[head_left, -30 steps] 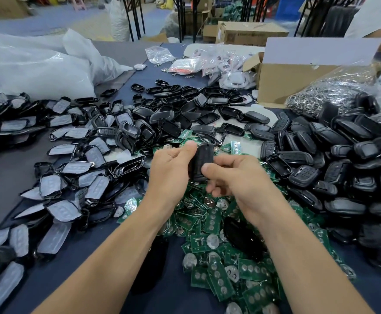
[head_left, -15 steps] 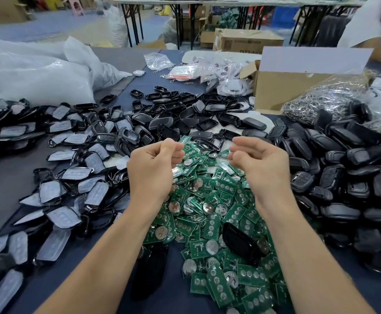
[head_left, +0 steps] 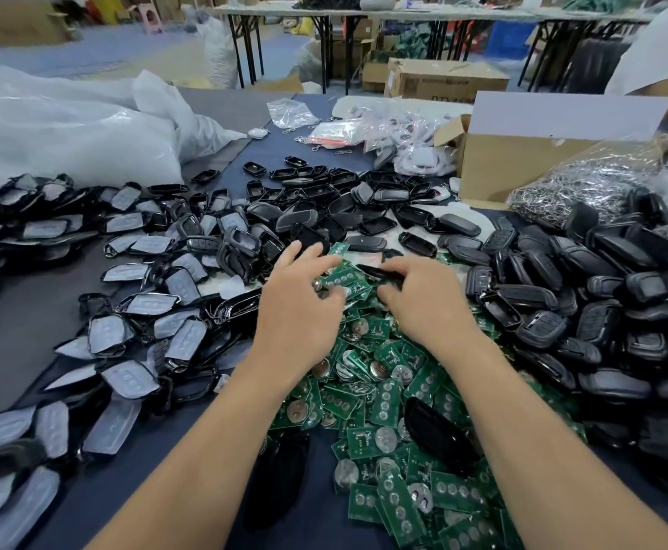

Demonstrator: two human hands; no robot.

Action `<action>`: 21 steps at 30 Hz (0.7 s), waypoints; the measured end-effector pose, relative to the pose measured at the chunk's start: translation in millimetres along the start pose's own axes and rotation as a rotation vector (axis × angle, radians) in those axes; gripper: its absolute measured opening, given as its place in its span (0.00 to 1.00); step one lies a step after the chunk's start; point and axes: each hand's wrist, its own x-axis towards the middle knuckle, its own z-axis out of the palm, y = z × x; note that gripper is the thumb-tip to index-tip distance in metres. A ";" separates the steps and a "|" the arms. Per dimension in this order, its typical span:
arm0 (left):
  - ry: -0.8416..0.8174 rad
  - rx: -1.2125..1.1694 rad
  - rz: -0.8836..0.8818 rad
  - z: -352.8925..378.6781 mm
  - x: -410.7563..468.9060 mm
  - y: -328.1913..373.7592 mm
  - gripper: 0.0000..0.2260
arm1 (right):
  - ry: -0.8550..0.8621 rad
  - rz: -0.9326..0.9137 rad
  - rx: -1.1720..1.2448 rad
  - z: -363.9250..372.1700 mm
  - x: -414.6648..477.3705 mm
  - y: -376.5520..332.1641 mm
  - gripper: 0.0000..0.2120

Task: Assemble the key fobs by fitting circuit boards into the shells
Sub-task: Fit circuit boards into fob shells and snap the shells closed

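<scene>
A heap of green circuit boards [head_left: 384,394] with coin cells lies on the dark table in front of me. My left hand [head_left: 300,307] hovers over the far end of the heap, fingers spread and reaching down onto the boards. My right hand [head_left: 423,299] is beside it, its fingers and thumb curled round a thin black shell half [head_left: 374,271] at the top of the heap. Assembled black fobs [head_left: 586,295] are piled to the right. Open black shells [head_left: 316,208] lie scattered beyond my hands.
Shell halves with grey film [head_left: 134,323] cover the left of the table. White plastic bags [head_left: 66,129] sit far left. An open cardboard box [head_left: 523,152] and a bag of metal rings [head_left: 586,184] stand far right. Two black fobs [head_left: 435,430] lie among the near boards.
A second ago both hands pressed a black fob together. They then parted with nothing in them, and both have now reached forward and down onto the far end of the board heap.
</scene>
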 end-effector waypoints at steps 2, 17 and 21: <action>-0.074 0.082 0.013 1.5 -0.5 3.8 0.19 | -0.004 0.043 0.094 -5.1 -8.9 8.2 0.11; 0.065 0.007 0.055 -1.0 -2.9 5.7 0.28 | -0.217 -0.025 -0.183 7.2 70.5 -17.9 0.20; 0.146 -0.013 0.093 -2.4 -4.7 6.3 0.11 | -0.171 -0.071 -0.373 25.5 78.6 -20.9 0.18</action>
